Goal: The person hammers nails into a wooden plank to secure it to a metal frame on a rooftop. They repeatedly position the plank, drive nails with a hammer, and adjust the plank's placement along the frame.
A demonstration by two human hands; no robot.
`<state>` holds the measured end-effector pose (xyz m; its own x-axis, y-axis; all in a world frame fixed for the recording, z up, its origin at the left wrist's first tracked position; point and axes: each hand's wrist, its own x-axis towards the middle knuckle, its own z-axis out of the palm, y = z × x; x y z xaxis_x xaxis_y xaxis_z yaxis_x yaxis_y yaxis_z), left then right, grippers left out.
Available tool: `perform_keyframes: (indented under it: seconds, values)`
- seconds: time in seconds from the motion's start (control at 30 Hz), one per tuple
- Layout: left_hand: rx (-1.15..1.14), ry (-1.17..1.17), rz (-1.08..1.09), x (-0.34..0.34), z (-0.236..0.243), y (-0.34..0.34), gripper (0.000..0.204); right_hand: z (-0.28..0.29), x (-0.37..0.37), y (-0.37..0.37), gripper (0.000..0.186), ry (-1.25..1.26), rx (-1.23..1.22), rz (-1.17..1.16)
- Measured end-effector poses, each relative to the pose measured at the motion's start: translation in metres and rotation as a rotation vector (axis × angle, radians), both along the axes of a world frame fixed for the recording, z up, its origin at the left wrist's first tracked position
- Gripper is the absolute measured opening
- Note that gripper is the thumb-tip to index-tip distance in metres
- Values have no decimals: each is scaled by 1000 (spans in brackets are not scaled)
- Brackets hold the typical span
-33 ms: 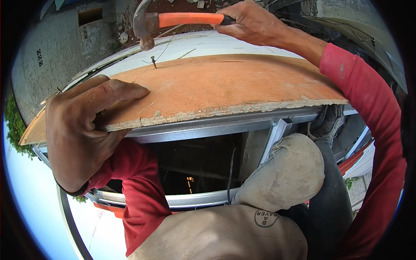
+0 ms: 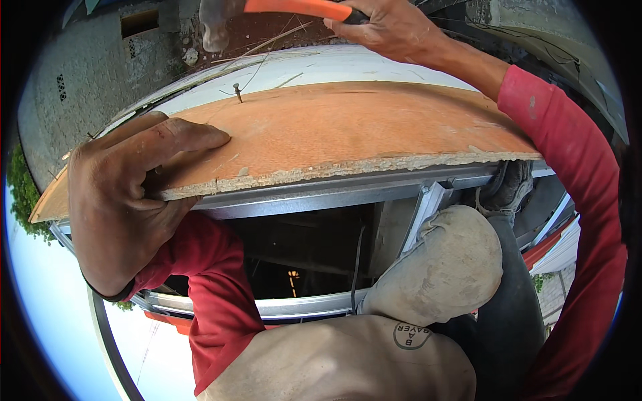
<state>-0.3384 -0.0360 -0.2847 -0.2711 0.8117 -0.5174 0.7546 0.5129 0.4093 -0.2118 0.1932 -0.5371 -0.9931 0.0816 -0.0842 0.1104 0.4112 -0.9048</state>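
Note:
My right hand (image 2: 391,30) is closed around the dark grip end of a claw hammer (image 2: 294,7) with an orange handle. The hammer's metal head is blurred and partly cut off by the top edge, raised above and apart from a nail (image 2: 238,93). That nail stands upright, partly sunk in an orange-brown plywood board (image 2: 361,123) with a rough, pale near edge. My left hand (image 2: 110,200) clamps the board's near left edge, its fingers on the top face and the thumb underneath. The fingertips lie just nearer to me than the nail.
Under the board runs a metal channel frame (image 2: 301,200), with a dark opening below and another metal rail (image 2: 307,307) nearer me. My bent knee (image 2: 445,260) and a shoe (image 2: 508,187) are by the frame at right. A grey wall (image 2: 73,100) rises at far left.
The hammer has gone up and away from the nail, its head now partly out of the picture. My left hand and the board look nearly unmoved.

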Motion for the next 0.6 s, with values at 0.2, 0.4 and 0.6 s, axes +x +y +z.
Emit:
perform_keyframes:
  seconds: [0.2,0.4,0.6]
  values:
    - [-12,33,4,5,2,-1,50,-17,12,-1,38,43,204,244]
    - [-14,69,-21,7,4,2,47,6,6,-7,28,-98,32,-89]
    - [75,103,-51,5,-2,0,39,-14,14,-12,29,38,203,194]
